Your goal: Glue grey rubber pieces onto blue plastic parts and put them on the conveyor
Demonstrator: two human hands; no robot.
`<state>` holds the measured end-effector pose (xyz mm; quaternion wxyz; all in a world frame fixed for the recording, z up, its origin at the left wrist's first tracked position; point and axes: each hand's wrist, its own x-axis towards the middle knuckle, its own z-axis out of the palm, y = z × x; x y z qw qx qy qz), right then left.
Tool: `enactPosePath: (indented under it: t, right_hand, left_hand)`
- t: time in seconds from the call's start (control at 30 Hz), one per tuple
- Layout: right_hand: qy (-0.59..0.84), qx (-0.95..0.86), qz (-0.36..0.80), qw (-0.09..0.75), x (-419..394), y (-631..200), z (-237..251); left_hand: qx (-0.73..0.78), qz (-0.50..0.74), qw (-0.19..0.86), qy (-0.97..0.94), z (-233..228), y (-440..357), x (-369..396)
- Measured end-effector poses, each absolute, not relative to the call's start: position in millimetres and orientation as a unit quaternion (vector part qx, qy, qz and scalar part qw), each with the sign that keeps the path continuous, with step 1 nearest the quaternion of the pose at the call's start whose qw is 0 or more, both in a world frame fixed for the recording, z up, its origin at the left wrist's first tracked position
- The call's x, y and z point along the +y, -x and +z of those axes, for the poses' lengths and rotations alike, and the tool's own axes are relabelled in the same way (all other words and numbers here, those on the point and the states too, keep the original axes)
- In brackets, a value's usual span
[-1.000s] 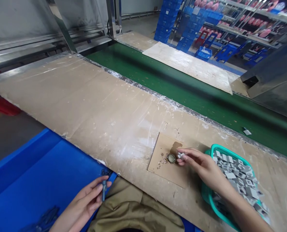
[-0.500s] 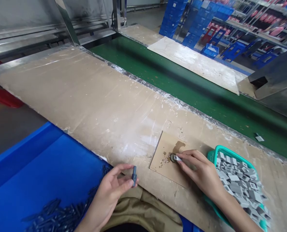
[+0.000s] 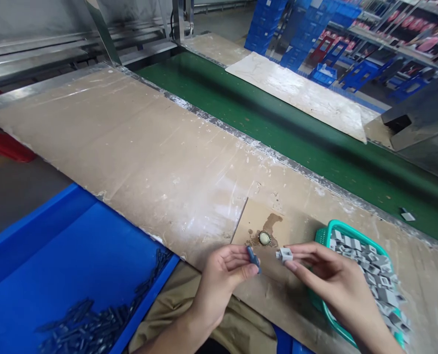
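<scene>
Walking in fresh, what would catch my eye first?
Probably the long green belt behind the tan worktop. A blue bin at lower left holds dark pieces, and a teal basket at right is heaped with gray parts. Between them, the left hand holds a dark blue piece, the right hand a pale part.

Blue crates point(image 3: 265, 24) in stacks — nearby, blue stools point(image 3: 363, 72) and metal shelving point(image 3: 392, 45) with pink items point(image 3: 428, 44).

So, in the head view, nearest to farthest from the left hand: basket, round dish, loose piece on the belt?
1. Round dish, on the cardboard, beyond the left hand
2. Basket, to the right
3. Loose piece, farther right on the belt
</scene>
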<state>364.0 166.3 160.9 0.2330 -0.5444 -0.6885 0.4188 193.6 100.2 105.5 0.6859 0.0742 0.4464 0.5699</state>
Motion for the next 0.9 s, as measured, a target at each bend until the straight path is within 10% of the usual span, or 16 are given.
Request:
enactPosePath:
  t: [0.6, 0.9]
  right_hand:
    - [0.521, -0.723, 0.425, 0.155, 171.3, -362.4, 166.3]
    - [0.720, -0.674, 0.027, 0.164, 345.2, -440.0, 160.2]
  left_hand:
    - [0.471, 0.568, 0.622, -0.261, 118.1, -201.7, 119.2]
    - [0.760, 0.551, 0.306, -0.158, 108.3, -100.8, 67.4]
